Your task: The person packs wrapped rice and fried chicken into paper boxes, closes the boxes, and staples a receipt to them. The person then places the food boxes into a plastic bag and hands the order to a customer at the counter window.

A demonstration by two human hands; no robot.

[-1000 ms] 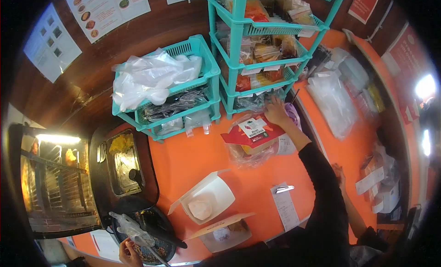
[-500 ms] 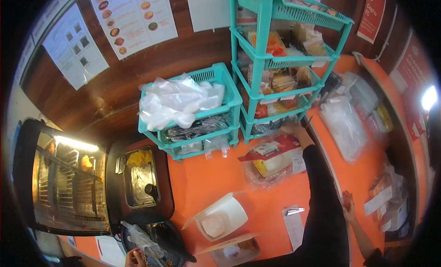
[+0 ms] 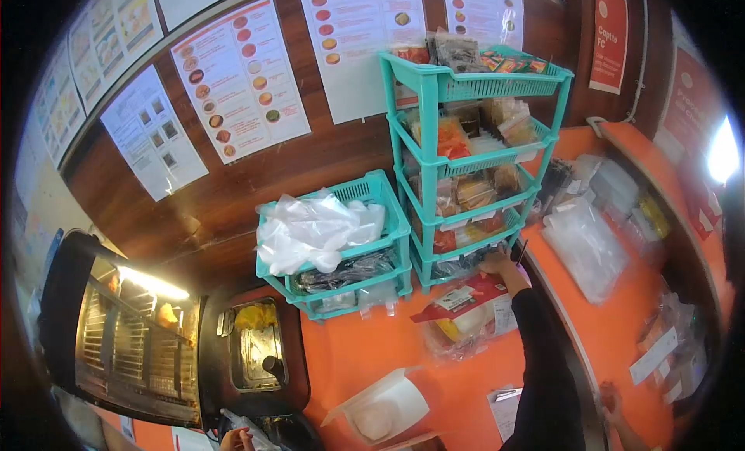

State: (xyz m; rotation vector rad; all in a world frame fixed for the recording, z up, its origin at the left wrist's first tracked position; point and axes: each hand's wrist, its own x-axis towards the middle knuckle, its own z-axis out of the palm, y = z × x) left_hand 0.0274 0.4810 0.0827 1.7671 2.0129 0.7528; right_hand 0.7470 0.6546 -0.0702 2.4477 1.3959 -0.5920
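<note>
My right hand (image 3: pixel 501 268), in a black sleeve, reaches to the lowest tier of the tall teal rack (image 3: pixel 429 141), by dark packets (image 3: pixel 458 265). Its fingertips are partly hidden among them. Under that wrist lies a clear-wrapped package with a red label (image 3: pixel 458 300). At the bottom left edge, my left hand (image 3: pixel 237 439) has curled fingers against a thin clear plastic bag (image 3: pixel 252 434), above a black container (image 3: pixel 291 431). An open white carton (image 3: pixel 407 395) on the orange counter holds a pale round item (image 3: pixel 374 421).
A teal basket (image 3: pixel 400 238) holds clear plastic bags (image 3: pixel 318 230). At left stand a lit warming cabinet (image 3: pixel 132 327) and a metal pan (image 3: pixel 268 373). A clipboard (image 3: pixel 506 411) lies near my right arm. Another person's hand (image 3: pixel 611 402) is at the right, near bagged goods (image 3: pixel 675 342).
The view has tilted up, so the scene sits lower. My right hand has moved slightly further into the rack's lowest tier. My left hand and the plastic bag have risen relative to the counter.
</note>
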